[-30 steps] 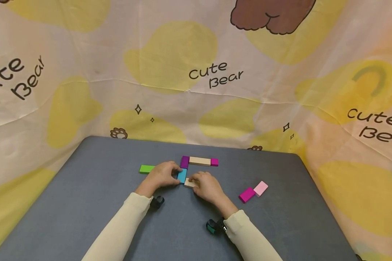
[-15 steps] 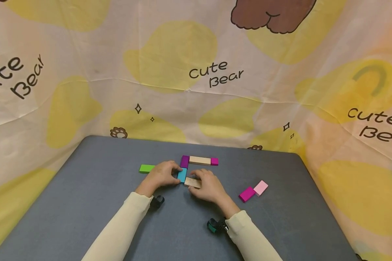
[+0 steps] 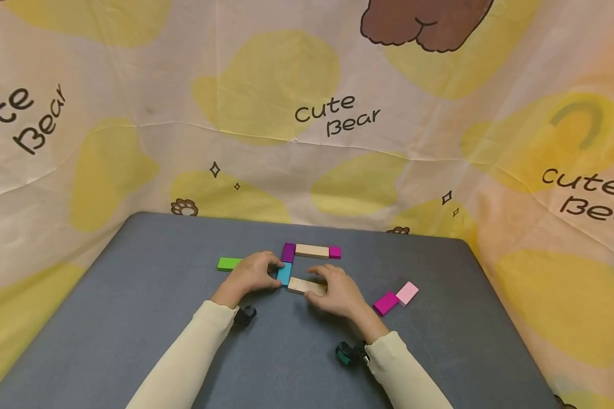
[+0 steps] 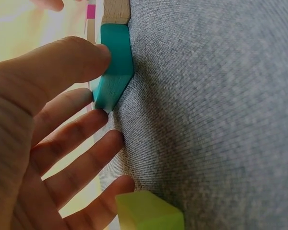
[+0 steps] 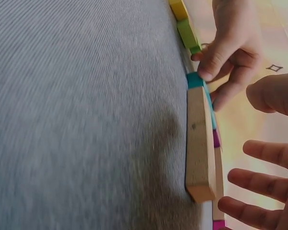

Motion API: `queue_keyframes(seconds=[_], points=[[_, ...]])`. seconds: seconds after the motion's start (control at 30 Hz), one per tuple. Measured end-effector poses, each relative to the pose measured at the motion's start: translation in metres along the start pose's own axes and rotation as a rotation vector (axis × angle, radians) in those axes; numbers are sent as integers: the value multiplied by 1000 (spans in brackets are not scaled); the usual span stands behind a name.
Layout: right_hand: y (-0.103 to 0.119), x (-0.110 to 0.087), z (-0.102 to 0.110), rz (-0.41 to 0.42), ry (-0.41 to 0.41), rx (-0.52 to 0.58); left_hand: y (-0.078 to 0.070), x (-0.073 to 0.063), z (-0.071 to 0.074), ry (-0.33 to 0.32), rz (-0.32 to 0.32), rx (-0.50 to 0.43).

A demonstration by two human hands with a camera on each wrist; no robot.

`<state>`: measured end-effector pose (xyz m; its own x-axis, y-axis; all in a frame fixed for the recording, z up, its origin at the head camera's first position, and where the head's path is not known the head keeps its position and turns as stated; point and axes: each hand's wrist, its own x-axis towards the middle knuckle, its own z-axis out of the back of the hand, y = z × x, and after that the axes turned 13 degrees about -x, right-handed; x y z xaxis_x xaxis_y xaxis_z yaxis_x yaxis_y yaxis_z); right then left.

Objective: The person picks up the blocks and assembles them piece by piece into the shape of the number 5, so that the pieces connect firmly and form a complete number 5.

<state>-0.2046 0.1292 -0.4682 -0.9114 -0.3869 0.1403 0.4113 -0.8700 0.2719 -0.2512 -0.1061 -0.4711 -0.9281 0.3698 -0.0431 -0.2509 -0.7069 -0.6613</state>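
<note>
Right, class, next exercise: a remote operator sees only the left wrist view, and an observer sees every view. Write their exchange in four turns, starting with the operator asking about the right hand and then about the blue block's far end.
Operator: From the left wrist view I can't judge this: is the right hand gripping the wooden block beside the blue block?
Observer: No. The right wrist view shows its fingers spread, with no grip on that block.
Operator: And what meets the blue block's far end?
Observer: In the head view, a purple block sits there, end to end with it.
</note>
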Motion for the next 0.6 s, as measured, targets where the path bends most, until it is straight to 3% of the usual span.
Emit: queue_keyframes(seconds=[0.6], points=[[-22, -15, 16, -60, -18, -65, 1, 0, 2, 10, -1, -11]])
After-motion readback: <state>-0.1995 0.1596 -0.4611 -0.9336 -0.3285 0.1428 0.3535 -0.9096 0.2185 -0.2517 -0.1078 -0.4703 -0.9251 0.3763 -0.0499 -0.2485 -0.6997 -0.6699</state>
